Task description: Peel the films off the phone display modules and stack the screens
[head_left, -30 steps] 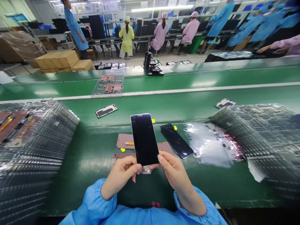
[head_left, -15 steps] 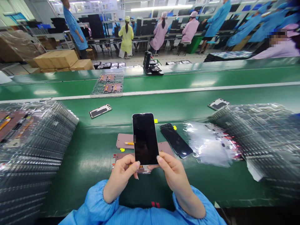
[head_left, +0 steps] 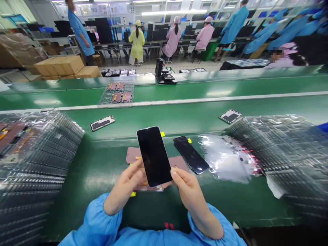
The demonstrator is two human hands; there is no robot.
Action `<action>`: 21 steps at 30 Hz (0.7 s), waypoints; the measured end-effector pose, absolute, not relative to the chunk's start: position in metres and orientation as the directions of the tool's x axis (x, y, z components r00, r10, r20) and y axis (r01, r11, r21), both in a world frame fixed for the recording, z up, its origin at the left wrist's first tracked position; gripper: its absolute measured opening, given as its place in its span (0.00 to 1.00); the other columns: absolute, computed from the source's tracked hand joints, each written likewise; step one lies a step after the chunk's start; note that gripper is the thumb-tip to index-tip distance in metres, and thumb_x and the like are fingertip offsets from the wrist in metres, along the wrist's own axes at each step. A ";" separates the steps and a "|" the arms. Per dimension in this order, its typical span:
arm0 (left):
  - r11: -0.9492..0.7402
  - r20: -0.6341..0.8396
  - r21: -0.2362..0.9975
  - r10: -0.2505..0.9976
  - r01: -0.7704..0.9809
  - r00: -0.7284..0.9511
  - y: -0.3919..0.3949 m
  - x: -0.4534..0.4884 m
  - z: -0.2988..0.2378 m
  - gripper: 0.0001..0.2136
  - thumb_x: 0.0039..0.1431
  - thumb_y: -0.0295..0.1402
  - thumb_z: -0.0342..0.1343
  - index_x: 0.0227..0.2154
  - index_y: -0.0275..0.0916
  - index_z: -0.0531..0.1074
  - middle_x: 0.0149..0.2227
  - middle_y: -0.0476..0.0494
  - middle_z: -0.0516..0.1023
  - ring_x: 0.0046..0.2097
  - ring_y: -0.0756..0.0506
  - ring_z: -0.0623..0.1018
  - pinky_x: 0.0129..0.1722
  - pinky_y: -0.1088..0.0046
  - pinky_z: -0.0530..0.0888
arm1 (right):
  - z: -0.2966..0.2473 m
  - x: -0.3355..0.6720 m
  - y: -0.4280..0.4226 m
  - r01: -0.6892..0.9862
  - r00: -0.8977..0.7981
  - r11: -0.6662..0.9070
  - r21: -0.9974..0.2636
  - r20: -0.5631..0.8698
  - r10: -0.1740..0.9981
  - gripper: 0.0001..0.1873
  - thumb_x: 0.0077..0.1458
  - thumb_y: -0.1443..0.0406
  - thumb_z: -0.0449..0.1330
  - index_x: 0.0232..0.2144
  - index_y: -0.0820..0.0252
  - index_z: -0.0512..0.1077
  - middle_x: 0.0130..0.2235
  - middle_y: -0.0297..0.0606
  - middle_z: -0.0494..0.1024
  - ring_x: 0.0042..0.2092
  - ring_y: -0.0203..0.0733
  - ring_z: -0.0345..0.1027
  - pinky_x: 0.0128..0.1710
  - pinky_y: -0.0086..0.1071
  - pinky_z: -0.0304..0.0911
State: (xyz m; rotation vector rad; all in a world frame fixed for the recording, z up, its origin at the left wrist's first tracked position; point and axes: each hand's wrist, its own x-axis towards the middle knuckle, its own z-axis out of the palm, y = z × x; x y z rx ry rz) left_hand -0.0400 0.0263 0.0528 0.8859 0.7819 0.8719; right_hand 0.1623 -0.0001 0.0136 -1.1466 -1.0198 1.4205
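Observation:
A black phone screen (head_left: 154, 157) with a thin pale rim is held up, its top leaning left. My right hand (head_left: 188, 186) pinches its lower right corner between thumb and fingers. Beside the screen's left edge is my left hand (head_left: 125, 184), thumb and fingers apart; some fingertips pass behind the screen, and whether they touch it I cannot tell. Underneath lie brownish-pink panels, one at the left (head_left: 132, 154) and one at the right (head_left: 180, 163), partly covered by the screen and my hands. Dark phone screens (head_left: 191, 153) lie stacked to the right.
Tall stacks of clear plastic trays stand left (head_left: 64, 136) and right (head_left: 282, 143). Clear plastic film (head_left: 228, 157) lies by the right stack. Phone frames rest on the green belt, left (head_left: 102, 123) and right (head_left: 230, 116). Farther off are a panel tray (head_left: 118, 94) and a black fixture (head_left: 164, 73).
My left hand has let go of the screen's lower left corner and moved left, its fingers spreading. The screen has tilted leftward, still in my right hand.

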 end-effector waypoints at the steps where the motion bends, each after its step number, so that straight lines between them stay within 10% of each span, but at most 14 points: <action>1: 0.351 -0.195 0.856 0.899 -0.380 0.391 0.031 -0.043 0.057 0.20 0.64 0.43 0.55 0.57 0.46 0.70 0.52 0.40 0.78 0.52 0.41 0.77 0.50 0.64 0.73 | 0.013 0.163 -0.001 -0.145 -0.089 -0.144 -0.979 -0.132 0.987 0.22 0.60 0.47 0.58 0.36 0.59 0.78 0.28 0.37 0.78 0.29 0.47 0.77 0.32 0.38 0.71; 8: 0.241 -0.180 0.863 0.968 -0.445 0.175 0.046 -0.053 0.069 0.10 0.60 0.38 0.61 0.37 0.35 0.79 0.30 0.45 0.80 0.31 0.50 0.78 0.29 0.78 0.74 | 0.009 0.170 -0.008 0.095 -0.219 -0.139 -0.986 -0.157 0.963 0.25 0.61 0.46 0.54 0.39 0.58 0.79 0.26 0.41 0.82 0.31 0.52 0.79 0.39 0.42 0.71; 13: 0.181 -0.167 0.907 0.983 -0.381 0.070 0.046 -0.045 0.058 0.14 0.60 0.43 0.59 0.34 0.35 0.78 0.31 0.44 0.80 0.33 0.48 0.79 0.30 0.76 0.75 | 0.006 0.173 -0.005 -0.039 -0.328 -0.217 -0.975 -0.192 0.925 0.28 0.61 0.44 0.54 0.49 0.59 0.74 0.32 0.44 0.83 0.35 0.52 0.79 0.37 0.43 0.74; 18: 0.033 -0.086 0.957 0.981 0.288 0.174 0.103 -0.065 0.044 0.28 0.69 0.50 0.34 0.52 0.38 0.73 0.47 0.33 0.81 0.46 0.40 0.81 0.43 0.62 0.77 | 0.022 0.180 0.047 -0.062 -0.362 -0.271 -0.961 -0.231 0.903 0.25 0.55 0.49 0.64 0.48 0.59 0.71 0.35 0.42 0.83 0.36 0.48 0.79 0.37 0.40 0.74; 21: 0.024 -0.072 0.838 0.995 0.545 0.066 0.166 -0.107 0.041 0.21 0.66 0.45 0.49 0.54 0.36 0.71 0.55 0.32 0.75 0.56 0.37 0.74 0.55 0.56 0.71 | 0.027 0.193 0.110 0.030 -0.244 -0.290 -0.957 -0.288 0.926 0.25 0.48 0.50 0.67 0.42 0.61 0.73 0.33 0.42 0.82 0.32 0.45 0.79 0.31 0.34 0.74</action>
